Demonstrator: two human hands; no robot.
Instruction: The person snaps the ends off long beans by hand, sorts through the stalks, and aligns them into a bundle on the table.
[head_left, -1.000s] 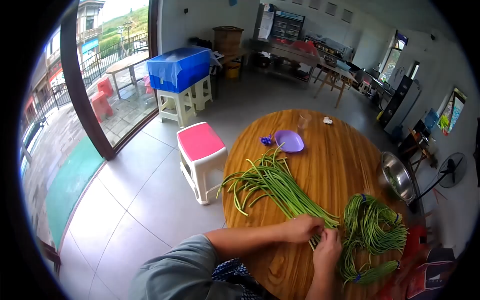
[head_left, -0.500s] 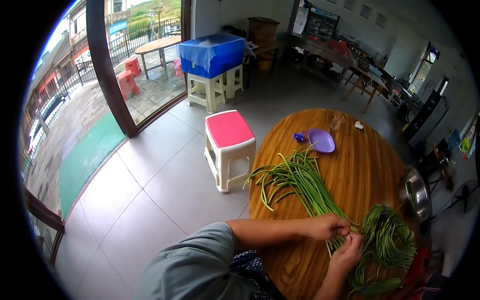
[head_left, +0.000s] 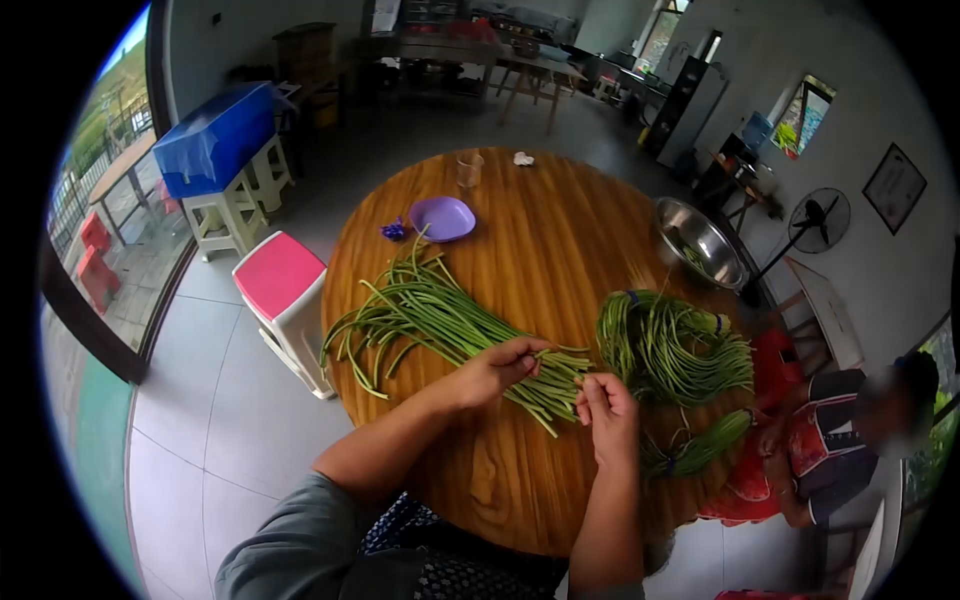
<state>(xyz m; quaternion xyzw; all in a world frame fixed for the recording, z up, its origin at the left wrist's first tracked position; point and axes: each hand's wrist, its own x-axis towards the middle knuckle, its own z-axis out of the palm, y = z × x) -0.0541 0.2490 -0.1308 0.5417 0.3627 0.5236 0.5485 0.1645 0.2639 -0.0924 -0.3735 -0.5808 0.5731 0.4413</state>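
Observation:
A loose pile of long green stems (head_left: 455,315), which look like garlic scapes, lies across the round wooden table (head_left: 540,225). My left hand (head_left: 500,368) is closed in a pinch over the right-hand ends of the pile, fingertips on the end of a green stem. Just to its right, my right hand (head_left: 608,408) is also closed, thumb against fingers; whatever it pinches is too small to make out. A large coiled bundle (head_left: 675,345) of the same stems, tied with blue bands, sits beyond my right hand. Nearer me rests a smaller tied bundle (head_left: 705,445).
A purple bowl (head_left: 443,218), purple bands (head_left: 393,230), a clear cup (head_left: 469,168) and crumpled white paper (head_left: 523,159) stand toward the far side. A steel basin (head_left: 700,240) is at the right edge. A person (head_left: 810,440) sits at right; a pink-topped stool (head_left: 280,275) stands left.
The view has swung right, bringing the seated person into sight. My hands, close together before, are now a little apart, with the left one over the stem ends.

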